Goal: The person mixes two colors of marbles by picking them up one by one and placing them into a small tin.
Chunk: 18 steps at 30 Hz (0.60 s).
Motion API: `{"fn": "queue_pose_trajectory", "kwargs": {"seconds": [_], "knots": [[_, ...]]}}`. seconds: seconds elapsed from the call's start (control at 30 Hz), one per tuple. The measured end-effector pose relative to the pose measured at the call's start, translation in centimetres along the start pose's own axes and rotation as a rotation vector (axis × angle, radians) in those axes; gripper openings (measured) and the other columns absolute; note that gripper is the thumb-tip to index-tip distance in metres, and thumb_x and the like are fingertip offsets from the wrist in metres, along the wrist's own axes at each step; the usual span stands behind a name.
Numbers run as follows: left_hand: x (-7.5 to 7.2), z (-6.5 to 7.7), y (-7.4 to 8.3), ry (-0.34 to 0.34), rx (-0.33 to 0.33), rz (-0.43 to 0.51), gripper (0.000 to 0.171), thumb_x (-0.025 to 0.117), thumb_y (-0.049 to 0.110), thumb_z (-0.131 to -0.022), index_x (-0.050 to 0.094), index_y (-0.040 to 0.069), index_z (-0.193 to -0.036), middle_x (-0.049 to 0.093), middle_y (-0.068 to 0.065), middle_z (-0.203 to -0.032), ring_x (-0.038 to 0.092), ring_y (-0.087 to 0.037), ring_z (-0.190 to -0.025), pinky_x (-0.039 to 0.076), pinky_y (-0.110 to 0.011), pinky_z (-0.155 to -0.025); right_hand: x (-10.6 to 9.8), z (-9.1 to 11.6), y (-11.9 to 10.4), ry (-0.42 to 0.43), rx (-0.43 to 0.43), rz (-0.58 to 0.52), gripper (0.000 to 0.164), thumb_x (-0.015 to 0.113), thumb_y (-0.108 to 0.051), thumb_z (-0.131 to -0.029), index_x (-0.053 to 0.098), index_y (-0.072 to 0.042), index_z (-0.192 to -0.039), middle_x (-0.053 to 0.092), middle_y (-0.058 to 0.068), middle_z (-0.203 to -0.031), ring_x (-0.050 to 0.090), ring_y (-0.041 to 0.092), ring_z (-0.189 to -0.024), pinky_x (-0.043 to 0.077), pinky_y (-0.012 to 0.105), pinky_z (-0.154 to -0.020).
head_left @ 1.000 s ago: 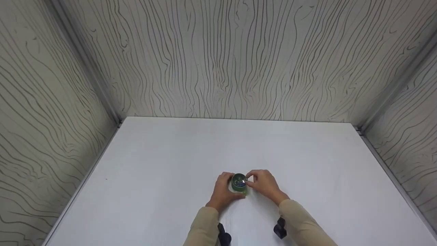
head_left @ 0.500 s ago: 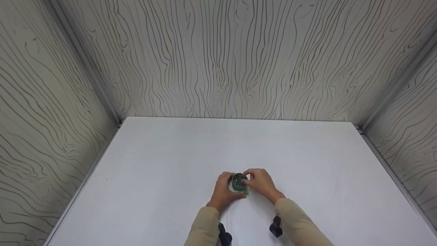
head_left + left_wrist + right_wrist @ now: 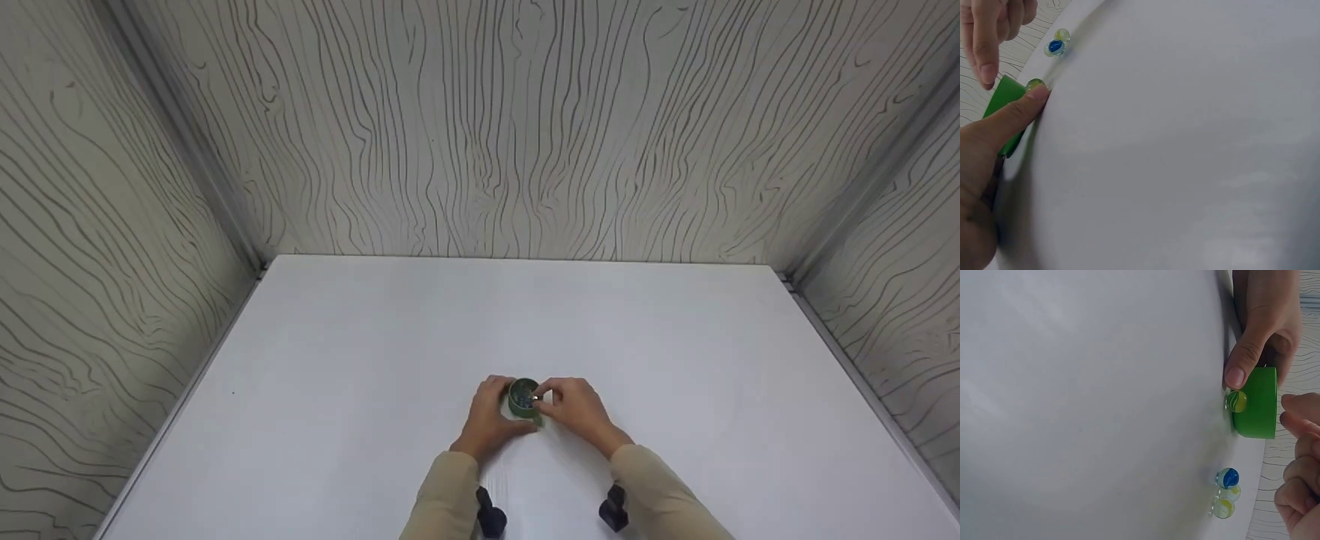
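Observation:
A small green cup (image 3: 519, 412) stands on the white table, mouth up, with several glassy marbles (image 3: 524, 394) inside. My left hand (image 3: 487, 421) grips the cup from the left, thumb on the near side and fingers behind. Beside that thumb, against the cup's wall, sits a yellow-green marble (image 3: 1237, 401). My right hand (image 3: 581, 405) is at the cup's right rim, index finger and thumb brought together over the mouth, the other fingers curled. A glint shows at these fingertips; I cannot tell whether they pinch a marble.
To the right of the cup, a blue marble (image 3: 1229, 478) and two clear-and-yellow marbles (image 3: 1223, 508) lie close together on the table (image 3: 360, 337). Wood-patterned panels (image 3: 480, 135) rise at the back and both sides. Dark devices (image 3: 492, 517) sit under both wrists.
My right fingertips dipped into the cup half a second ago and have since come back toward its right rim. The left hand and the cup have stayed in place.

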<state>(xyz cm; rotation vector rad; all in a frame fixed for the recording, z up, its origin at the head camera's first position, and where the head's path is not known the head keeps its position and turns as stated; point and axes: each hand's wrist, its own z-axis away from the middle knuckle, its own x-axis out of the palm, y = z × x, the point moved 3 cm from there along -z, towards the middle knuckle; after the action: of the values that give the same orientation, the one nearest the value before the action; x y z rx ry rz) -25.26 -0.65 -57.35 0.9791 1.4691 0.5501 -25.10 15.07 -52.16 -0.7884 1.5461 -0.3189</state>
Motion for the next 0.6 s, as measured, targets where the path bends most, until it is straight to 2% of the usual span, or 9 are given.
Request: {"fn": "queue_pose_trajectory", "kwargs": {"seconds": [0.13, 0.3, 0.43, 0.6], "knots": [[-0.3, 0.1, 0.2, -0.008, 0.010, 0.015, 0.063, 0.086, 0.026, -0.068, 0.057, 0.008, -0.122, 0.061, -0.004, -0.118, 0.055, -0.023, -0.116, 0.045, -0.040, -0.108, -0.1, 0.4, 0.2, 0.016, -0.012, 0.014, 0.008, 0.075, -0.009, -0.079, 0.073, -0.007, -0.086, 0.052, -0.002, -0.057, 0.034, 0.000, -0.053, 0.028, 0.015, -0.049], [-0.6, 0.1, 0.5, -0.017, 0.015, 0.035, 0.055, 0.082, 0.018, -0.072, 0.058, 0.007, -0.121, 0.062, -0.005, -0.117, 0.057, -0.025, -0.116, 0.044, -0.041, -0.108, -0.3, 0.9, 0.6, 0.017, 0.020, 0.016, 0.006, 0.074, -0.010, -0.080, 0.074, -0.008, -0.085, 0.052, -0.003, -0.056, 0.035, 0.000, -0.053, 0.029, 0.015, -0.049], [-0.7, 0.0, 0.4, -0.030, -0.021, 0.050, 0.055, 0.082, 0.015, -0.072, 0.059, 0.007, -0.122, 0.064, -0.006, -0.118, 0.058, -0.025, -0.118, 0.044, -0.041, -0.109, -0.4, 1.1, 0.8, 0.013, 0.051, 0.005, 0.005, 0.074, -0.011, -0.081, 0.073, -0.009, -0.084, 0.051, -0.004, -0.058, 0.036, 0.000, -0.054, 0.030, 0.016, -0.050], [-0.9, 0.0, 0.6, -0.030, -0.030, 0.058, 0.057, 0.084, 0.015, -0.070, 0.060, 0.005, -0.121, 0.065, -0.007, -0.118, 0.059, -0.025, -0.117, 0.045, -0.042, -0.107, -0.3, 1.3, 1.0, -0.011, 0.074, -0.001, 0.005, 0.073, -0.011, -0.081, 0.073, -0.008, -0.085, 0.054, -0.003, -0.060, 0.039, 0.002, -0.055, 0.032, 0.016, -0.050]]}}
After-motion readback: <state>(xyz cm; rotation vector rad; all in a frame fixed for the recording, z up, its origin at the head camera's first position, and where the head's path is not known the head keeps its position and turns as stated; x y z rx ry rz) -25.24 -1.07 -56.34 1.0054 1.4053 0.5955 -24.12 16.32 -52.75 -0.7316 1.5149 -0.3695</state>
